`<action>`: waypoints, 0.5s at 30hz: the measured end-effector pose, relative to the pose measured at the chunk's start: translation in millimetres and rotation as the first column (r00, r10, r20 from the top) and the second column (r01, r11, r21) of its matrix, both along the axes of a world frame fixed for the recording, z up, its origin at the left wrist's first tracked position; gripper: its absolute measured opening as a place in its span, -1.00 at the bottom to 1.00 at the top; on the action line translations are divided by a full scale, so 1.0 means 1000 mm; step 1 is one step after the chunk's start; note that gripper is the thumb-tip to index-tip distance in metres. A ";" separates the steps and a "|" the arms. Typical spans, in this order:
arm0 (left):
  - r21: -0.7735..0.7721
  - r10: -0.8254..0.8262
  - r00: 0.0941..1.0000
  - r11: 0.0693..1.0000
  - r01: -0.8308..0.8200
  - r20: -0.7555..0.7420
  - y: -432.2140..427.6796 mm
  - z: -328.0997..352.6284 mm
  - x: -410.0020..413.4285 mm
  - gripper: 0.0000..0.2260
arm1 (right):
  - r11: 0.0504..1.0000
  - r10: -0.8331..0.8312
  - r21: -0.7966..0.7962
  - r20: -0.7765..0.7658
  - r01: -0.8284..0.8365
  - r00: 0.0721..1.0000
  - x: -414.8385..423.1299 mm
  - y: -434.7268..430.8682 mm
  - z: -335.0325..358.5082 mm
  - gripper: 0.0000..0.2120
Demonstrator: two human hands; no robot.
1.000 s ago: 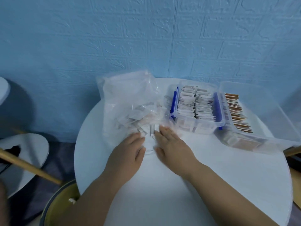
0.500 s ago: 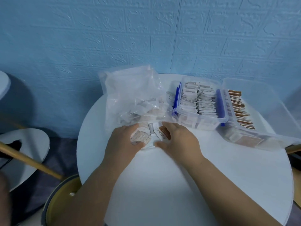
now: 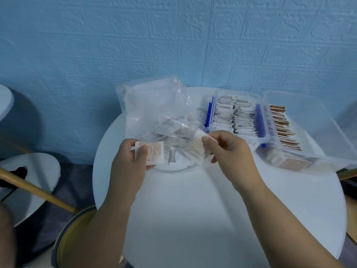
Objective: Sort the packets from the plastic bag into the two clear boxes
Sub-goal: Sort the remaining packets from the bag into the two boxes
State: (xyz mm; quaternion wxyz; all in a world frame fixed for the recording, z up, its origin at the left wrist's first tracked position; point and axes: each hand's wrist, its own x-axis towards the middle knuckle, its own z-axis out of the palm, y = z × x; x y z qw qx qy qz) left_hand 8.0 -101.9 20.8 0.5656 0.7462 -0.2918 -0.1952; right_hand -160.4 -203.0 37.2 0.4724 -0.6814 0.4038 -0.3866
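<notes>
Blue wall [image 3: 135, 45], embossed with a brick pattern, stood behind my round white surface [image 3: 193, 219]. To my left were a second white tabletop [image 3: 40, 171], a slanting wooden pole [image 3: 38, 192] and a round yellow, dark-rimmed object [image 3: 77, 240], over dark floor [image 3: 75, 182].

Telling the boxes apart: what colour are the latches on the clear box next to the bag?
Blue latches; head view shows them best.

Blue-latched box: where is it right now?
Head view: the blue-latched box sits back-right on the table, between the plastic bag and the other clear box.
</notes>
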 end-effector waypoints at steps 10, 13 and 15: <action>-0.160 -0.170 0.890 0.981 0.111 -0.422 0.008 -0.021 -0.031 -0.82 | 0.949 0.091 0.290 0.118 -0.122 0.989 0.028 0.031 -0.025 -0.90; 0.012 -0.014 0.999 1.000 0.013 0.033 0.007 -0.017 -0.018 -0.87 | 0.979 0.107 -0.158 -0.155 -0.131 0.982 0.032 0.019 -0.036 -0.96; -0.005 0.046 0.973 0.999 -0.046 0.225 0.001 -0.013 -0.011 -0.84 | 0.896 0.200 -0.310 -0.361 -0.319 0.911 0.036 0.011 -0.044 -0.79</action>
